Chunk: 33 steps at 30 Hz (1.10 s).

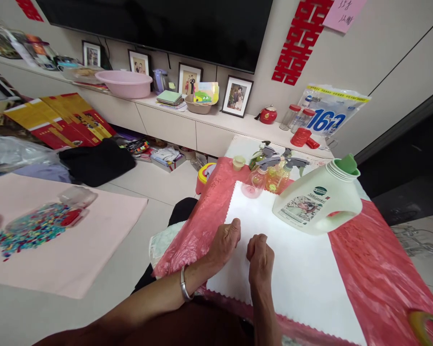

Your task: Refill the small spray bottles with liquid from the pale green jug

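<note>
The left hand [225, 241] and right hand [261, 257] are shown curled into loose fists, near each other but apart, over the white scalloped sheet [299, 274] on the red-covered tabletop [378, 259]; nothing is seen in either, though the palms are hidden. The pale green jug [319, 202] is placed toward the sheet's far right, and the clear pink spray bottle [254, 185] by its far edge. A pause in handling is suggested; for any grasp, the hands would need to be uncurled
</note>
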Each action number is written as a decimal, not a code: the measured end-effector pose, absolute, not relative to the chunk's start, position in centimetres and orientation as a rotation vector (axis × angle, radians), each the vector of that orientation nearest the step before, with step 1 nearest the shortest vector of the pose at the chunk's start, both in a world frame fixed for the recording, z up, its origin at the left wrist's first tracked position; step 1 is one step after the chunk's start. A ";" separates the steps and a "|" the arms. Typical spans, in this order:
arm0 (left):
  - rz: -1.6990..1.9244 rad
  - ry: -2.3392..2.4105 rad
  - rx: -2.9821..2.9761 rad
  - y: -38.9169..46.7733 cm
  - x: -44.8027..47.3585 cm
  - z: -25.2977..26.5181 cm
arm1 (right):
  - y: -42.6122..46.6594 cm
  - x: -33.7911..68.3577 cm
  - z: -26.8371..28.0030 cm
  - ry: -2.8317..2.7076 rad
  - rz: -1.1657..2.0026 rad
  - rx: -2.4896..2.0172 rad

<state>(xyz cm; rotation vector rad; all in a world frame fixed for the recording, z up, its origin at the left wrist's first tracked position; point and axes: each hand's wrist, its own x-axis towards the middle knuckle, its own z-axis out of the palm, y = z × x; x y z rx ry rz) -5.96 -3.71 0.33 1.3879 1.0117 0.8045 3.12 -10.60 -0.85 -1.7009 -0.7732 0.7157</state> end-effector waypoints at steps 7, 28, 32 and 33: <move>0.790 1.015 1.390 -3.7 -5.9 0.2 | -10.6 3.2 -1.1 -0.771 0.715 -1.703; 0.766 1.010 1.370 -4.4 -5.8 0.3 | -10.9 3.4 -2.7 -0.764 0.685 -1.717; 0.761 1.026 1.386 -4.4 -5.8 0.3 | -11.0 3.4 -2.8 -0.759 0.676 -1.735; 0.757 1.028 1.390 -4.4 -5.8 0.3 | -10.9 3.4 -2.8 -0.761 0.674 -1.739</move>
